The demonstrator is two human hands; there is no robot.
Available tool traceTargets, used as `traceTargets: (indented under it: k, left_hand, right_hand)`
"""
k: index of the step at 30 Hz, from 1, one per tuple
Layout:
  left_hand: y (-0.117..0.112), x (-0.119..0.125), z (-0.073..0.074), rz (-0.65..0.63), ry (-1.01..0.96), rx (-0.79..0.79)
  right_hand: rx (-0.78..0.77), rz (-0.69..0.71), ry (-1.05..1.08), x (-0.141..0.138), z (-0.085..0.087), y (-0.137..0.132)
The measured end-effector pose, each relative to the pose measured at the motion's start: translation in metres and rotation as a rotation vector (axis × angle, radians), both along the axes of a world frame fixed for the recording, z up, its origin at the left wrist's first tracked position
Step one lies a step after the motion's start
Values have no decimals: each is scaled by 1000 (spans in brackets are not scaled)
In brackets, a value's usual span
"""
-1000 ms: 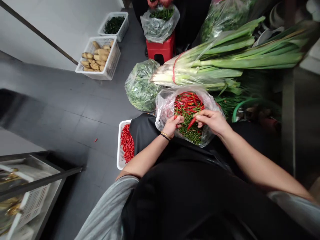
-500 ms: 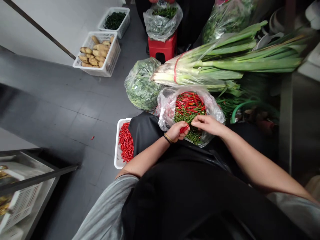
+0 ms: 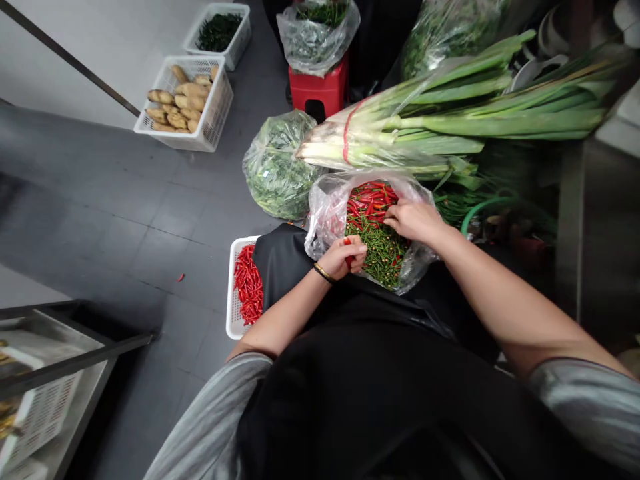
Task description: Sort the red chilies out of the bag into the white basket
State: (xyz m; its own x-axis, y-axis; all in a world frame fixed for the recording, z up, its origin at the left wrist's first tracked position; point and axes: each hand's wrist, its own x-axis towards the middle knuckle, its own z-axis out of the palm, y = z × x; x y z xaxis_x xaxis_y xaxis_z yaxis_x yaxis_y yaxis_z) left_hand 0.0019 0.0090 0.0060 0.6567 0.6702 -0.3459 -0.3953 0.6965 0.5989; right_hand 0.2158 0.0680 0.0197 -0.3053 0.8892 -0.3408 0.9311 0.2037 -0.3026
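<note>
A clear plastic bag [image 3: 325, 213] sits on my lap, holding red chillies [image 3: 373, 198] at the far side and a heap of green stems [image 3: 383, 253] nearer me. My left hand [image 3: 343, 257] is closed on red chillies at the bag's near left rim. My right hand [image 3: 413, 220] reaches into the bag among the red chillies, fingers curled; what they grip is hidden. A white basket [image 3: 235, 293] with red chillies stands on the floor by my left knee.
A leek bundle [image 3: 450, 113] lies behind the bag, a bag of greens [image 3: 277, 167] to its left. Further back stand a red stool [image 3: 320, 93] bearing a bag, a basket of ginger [image 3: 185, 107] and a basket of dark greens [image 3: 217, 33]. A metal shelf [image 3: 60, 360] is at my left.
My right hand has left the left hand and moved up into the red chillies. My left hand has drawn slightly back towards me, still holding chillies.
</note>
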Motion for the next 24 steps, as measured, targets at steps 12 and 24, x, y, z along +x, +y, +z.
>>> traceTargets:
  k: [12, 24]
  left_hand:
    - [8, 29, -10, 110, 289, -203]
    - [14, 0, -20, 59, 25, 33]
  right_hand:
    - [110, 319, -218, -13, 13, -55]
    - [20, 152, -288, -12, -15, 32]
